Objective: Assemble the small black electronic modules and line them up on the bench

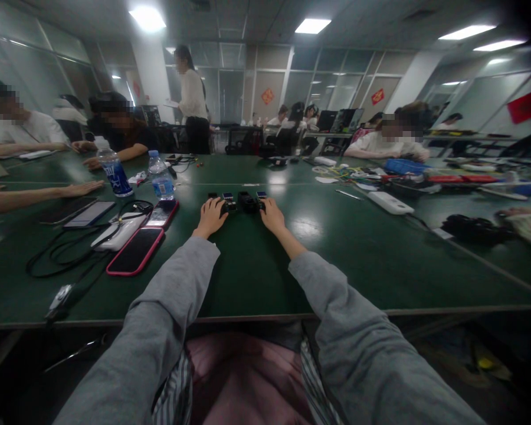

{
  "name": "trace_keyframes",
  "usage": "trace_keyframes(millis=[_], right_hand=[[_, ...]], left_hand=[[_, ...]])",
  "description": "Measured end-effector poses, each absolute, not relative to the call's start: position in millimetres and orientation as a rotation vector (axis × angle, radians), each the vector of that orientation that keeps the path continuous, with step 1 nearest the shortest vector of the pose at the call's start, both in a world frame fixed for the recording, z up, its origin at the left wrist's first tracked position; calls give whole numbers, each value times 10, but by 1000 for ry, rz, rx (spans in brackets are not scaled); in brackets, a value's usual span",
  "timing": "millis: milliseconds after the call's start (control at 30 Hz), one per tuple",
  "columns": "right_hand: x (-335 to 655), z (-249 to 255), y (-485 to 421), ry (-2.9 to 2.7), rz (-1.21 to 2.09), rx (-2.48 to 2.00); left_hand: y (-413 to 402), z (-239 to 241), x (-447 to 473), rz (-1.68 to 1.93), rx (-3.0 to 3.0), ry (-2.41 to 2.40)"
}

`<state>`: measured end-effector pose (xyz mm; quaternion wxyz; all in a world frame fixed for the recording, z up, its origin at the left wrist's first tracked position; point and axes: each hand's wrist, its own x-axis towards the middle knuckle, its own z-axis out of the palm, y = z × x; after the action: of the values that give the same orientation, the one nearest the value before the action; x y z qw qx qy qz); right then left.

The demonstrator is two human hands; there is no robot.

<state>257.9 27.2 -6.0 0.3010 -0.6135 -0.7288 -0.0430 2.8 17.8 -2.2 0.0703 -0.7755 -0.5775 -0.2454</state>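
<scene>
Both my arms in grey sleeves reach out over a dark green table (pixel 345 260). A row of small black devices (pixel 241 202) with little screens lies ahead of me. My left hand (pixel 211 216) rests at the left end of the row, fingers curled onto one black device (pixel 228 206). At the right end of the row, my right hand (pixel 272 215) has its fingers closed against another black device (pixel 260 203). Two more small devices (pixel 219 195) sit just beyond my left fingers.
Phones (pixel 136 251) and black cables (pixel 53 254) lie to my left, with two water bottles (pixel 115 172) behind them. A white power strip (pixel 390 203) and cluttered parts lie to the right. Other people sit around the table; one forearm (pixel 39 195) rests at the left.
</scene>
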Motion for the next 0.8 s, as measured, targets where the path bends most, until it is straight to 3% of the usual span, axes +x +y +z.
trace_keyframes(millis=[500, 800], right_hand=[[2851, -4, 158, -1707, -97, -1678], [4624, -39, -410, -1724, -45, -1760]], left_hand=[[174, -31, 1, -763, -2344, -1705], [105, 11, -31, -739, -2332, -1744]])
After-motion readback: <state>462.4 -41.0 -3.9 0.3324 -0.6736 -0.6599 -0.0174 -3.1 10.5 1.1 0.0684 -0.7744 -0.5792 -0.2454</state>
